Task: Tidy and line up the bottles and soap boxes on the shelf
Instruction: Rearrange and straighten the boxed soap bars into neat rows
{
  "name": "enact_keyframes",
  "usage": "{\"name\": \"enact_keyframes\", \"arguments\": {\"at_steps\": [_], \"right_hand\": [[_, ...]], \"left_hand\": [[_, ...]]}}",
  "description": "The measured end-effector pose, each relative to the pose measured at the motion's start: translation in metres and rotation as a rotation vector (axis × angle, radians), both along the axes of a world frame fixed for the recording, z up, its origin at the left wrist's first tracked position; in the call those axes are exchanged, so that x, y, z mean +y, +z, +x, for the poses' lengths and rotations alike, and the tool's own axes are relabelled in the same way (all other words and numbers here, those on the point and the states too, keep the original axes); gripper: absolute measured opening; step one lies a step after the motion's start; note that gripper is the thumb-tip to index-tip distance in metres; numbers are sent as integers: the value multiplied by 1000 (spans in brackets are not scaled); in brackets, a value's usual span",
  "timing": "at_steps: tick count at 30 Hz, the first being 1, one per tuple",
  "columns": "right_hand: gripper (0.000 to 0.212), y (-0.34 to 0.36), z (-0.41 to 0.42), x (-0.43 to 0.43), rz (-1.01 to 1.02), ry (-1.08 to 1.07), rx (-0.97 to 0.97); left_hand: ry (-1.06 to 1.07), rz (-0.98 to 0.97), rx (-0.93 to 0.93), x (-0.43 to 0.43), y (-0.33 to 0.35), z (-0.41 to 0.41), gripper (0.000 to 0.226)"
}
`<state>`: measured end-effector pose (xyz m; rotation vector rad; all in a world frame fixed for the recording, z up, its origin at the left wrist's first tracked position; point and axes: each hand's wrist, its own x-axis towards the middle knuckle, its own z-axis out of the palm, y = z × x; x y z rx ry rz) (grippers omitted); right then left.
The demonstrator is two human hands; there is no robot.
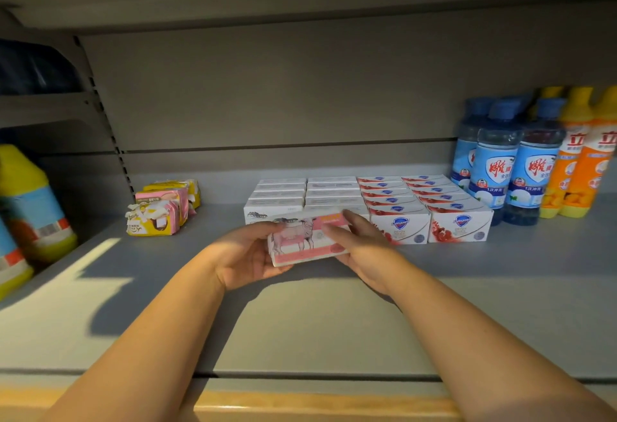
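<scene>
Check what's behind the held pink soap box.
Two rows of white soap boxes running back; their front faces are largely covered by the pink soap box.

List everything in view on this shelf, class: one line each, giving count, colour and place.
held soap box: one, pink and white, before the white rows
plain soap boxes: two rows, white, shelf middle
red-marked soap boxes: two rows, white and red, right of those
small packets: loose cluster, pink and yellow, shelf left
blue bottles: at least three, blue, shelf right
orange bottles: at least three, orange, yellow tops, far right
jugs: two, yellow and blue, neighbouring bay, left
shelf: one, grey, across the view
left grip: on the box's left end
right grip: on its right end
</scene>
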<state>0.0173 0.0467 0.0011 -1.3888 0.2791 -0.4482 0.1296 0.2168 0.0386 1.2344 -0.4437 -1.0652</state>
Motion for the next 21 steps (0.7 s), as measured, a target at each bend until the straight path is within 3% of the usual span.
{"name": "enact_keyframes", "arguments": {"at_steps": [3,7,9,12,17,21], "right_hand": [[33,0,-4,1,-73,74,-49],[51,-6,-5,7,-345,-7,-59],[51,-8,-5,13,-475,17,-18],[54,-12,-3,14,-534,68,14],[51,-16,-4,9,-775,19,129],[46,-19,-3,9,-903,42,207]], "left_hand": [[12,-22,-125,3,2,4,41],[-40,48,-585,12,4,8,51],[-54,117,-708,16,5,8,46],[25,193,-757,20,4,17,42],[445,412,-760,21,-2,44,43],[603,356,-685,12,-18,54,39]]}}
